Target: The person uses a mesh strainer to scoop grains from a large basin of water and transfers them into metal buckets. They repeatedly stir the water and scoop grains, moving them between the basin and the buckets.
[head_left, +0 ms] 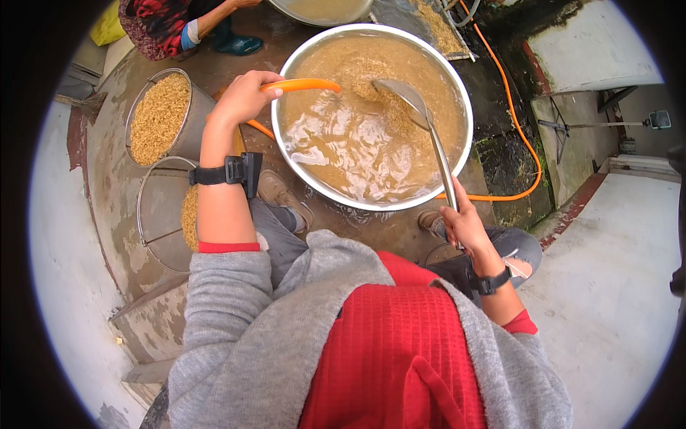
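Note:
Before me stands a wide metal basin of cloudy brown water with grain in it. My left hand grips an orange hose, its end over the left part of the basin. In my right hand is the handle of a long metal skimmer ladle. The ladle's head lies at the water among wet grain, toward the basin's far right. Whether water runs from the hose I cannot tell.
At left stand a metal bucket full of grain and a second bucket partly behind my left arm. A person in a rubber boot is near another basin. The hose's orange length curves along the right. Grain lies on a screen.

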A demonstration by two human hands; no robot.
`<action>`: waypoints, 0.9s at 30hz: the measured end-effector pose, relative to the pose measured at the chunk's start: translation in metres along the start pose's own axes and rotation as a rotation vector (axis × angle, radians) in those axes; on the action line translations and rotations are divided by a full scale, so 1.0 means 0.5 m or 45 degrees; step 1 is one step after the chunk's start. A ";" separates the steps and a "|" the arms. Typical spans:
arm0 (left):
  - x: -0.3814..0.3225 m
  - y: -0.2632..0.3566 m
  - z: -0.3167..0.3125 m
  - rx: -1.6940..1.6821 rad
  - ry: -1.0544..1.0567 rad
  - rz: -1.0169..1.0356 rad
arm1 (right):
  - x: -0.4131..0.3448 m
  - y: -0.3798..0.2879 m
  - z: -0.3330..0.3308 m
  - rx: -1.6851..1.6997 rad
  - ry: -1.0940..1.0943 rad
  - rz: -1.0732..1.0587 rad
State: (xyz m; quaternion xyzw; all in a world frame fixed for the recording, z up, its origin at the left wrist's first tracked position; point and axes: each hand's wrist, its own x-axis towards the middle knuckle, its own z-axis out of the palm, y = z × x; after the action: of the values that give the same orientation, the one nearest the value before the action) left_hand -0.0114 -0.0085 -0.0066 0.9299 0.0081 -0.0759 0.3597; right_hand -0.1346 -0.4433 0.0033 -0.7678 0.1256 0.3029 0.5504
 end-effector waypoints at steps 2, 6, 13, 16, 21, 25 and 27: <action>-0.001 -0.003 -0.001 -0.031 -0.015 0.000 | -0.020 0.008 -0.013 -0.024 -0.033 0.134; 0.001 -0.001 0.001 -0.030 -0.021 -0.016 | 0.030 0.026 -0.011 0.043 -0.029 0.164; -0.005 0.002 -0.004 0.025 -0.025 -0.033 | 0.094 -0.003 0.011 0.031 0.041 -0.061; -0.002 0.001 -0.005 0.028 -0.022 -0.001 | 0.072 -0.010 0.001 0.433 -0.091 -0.098; -0.003 0.002 -0.005 0.040 -0.009 -0.009 | 0.060 0.032 0.006 0.860 -0.142 -0.058; -0.009 0.005 -0.008 0.032 -0.016 -0.043 | 0.081 0.072 0.022 0.481 0.105 0.166; -0.011 0.004 -0.010 0.030 -0.016 -0.001 | 0.093 0.085 0.019 0.584 0.024 0.264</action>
State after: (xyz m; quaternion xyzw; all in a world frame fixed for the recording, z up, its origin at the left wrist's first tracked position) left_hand -0.0162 -0.0064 -0.0010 0.9336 0.0053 -0.0820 0.3488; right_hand -0.1237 -0.4433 -0.0592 -0.6086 0.2744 0.3140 0.6751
